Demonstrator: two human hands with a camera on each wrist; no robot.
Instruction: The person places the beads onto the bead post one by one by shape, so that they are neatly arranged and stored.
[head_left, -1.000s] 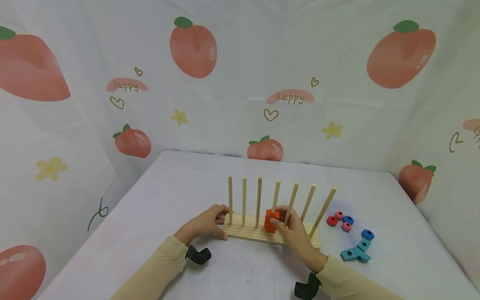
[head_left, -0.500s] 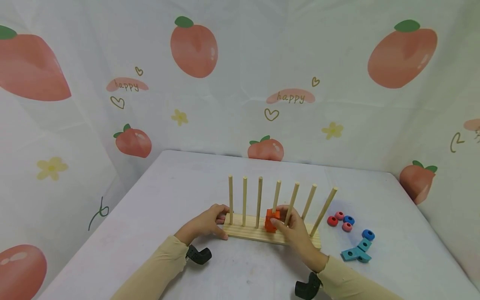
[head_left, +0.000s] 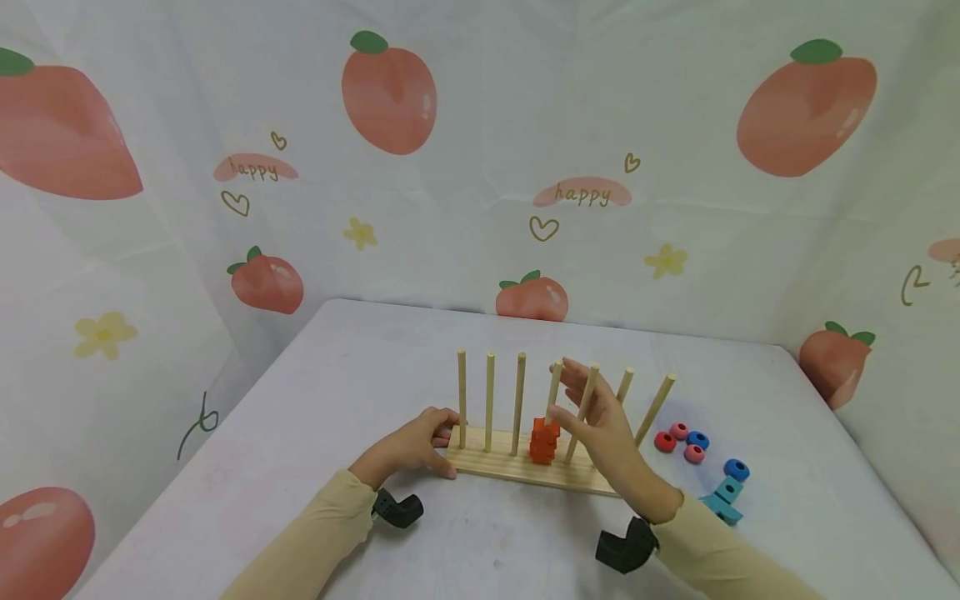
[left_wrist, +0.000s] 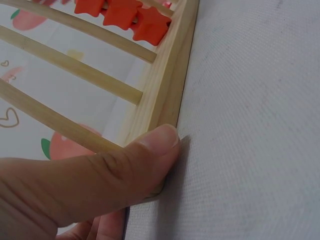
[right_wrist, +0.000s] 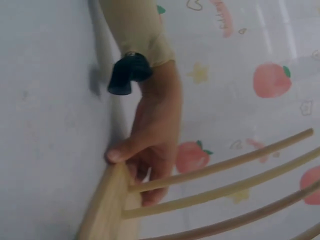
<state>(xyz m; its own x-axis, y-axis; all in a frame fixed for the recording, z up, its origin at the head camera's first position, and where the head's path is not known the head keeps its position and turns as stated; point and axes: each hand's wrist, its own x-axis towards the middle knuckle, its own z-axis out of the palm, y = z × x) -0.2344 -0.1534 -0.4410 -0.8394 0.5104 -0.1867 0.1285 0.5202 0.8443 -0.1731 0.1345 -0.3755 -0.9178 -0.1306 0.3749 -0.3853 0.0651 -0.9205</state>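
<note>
A wooden peg stand [head_left: 495, 468] with a row of several upright pegs sits on the table. My left hand [head_left: 405, 447] grips its left end, the thumb [left_wrist: 155, 145] lying along the near edge in the left wrist view. Three orange-red star-shaped beads [head_left: 543, 442] are stacked on the middle peg, down at the base; the left wrist view shows the star beads [left_wrist: 122, 12] at its top. My right hand [head_left: 607, 433], fingers spread, is around the upper part of that peg, above the beads, holding nothing. It partly hides the pegs to the right.
Right of the stand lie several round beads: red [head_left: 664, 442], pink [head_left: 693, 453] and blue [head_left: 697, 439], with another blue bead [head_left: 737, 470] nearer. Teal blocks with holes [head_left: 726, 500] lie beside it, partly hidden by my right arm. A printed curtain [head_left: 465, 225] hangs behind the table.
My right hand has let go of the star beads and risen up the peg, its fingers opening. The beads stay stacked on the peg. My left hand has not moved.
</note>
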